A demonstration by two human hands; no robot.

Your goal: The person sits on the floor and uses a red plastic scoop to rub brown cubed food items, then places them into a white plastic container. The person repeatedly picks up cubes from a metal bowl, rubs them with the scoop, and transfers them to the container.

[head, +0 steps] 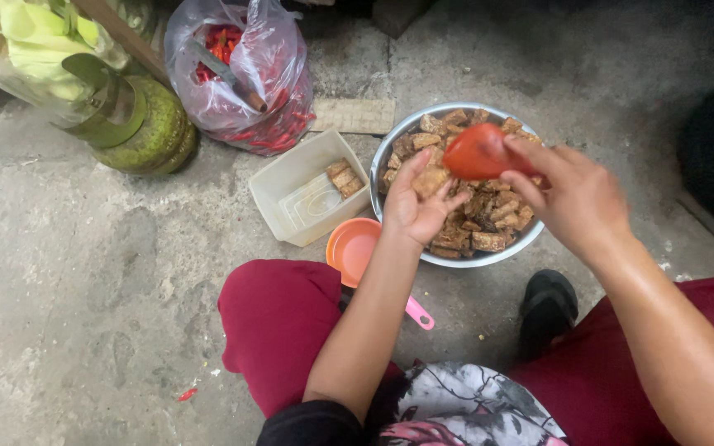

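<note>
A metal bowl [387, 149] full of brown fried pieces stands on the concrete floor in front of me. My left hand [415, 206] is palm up over the bowl's left side and cradles one brown fried piece [430, 181]. My right hand [573, 196] hovers over the bowl's right side, gripping a red scoop [478, 152] that sits just above the piece in my left palm.
A white plastic tub [291, 177] with a few fried pieces lies left of the bowl. An orange dipper with a pink handle [352, 248] sits by my knee. A bag of red chillies [245, 74] and a green gas cylinder [144, 128] stand behind. A black shoe [547, 307] is under the bowl.
</note>
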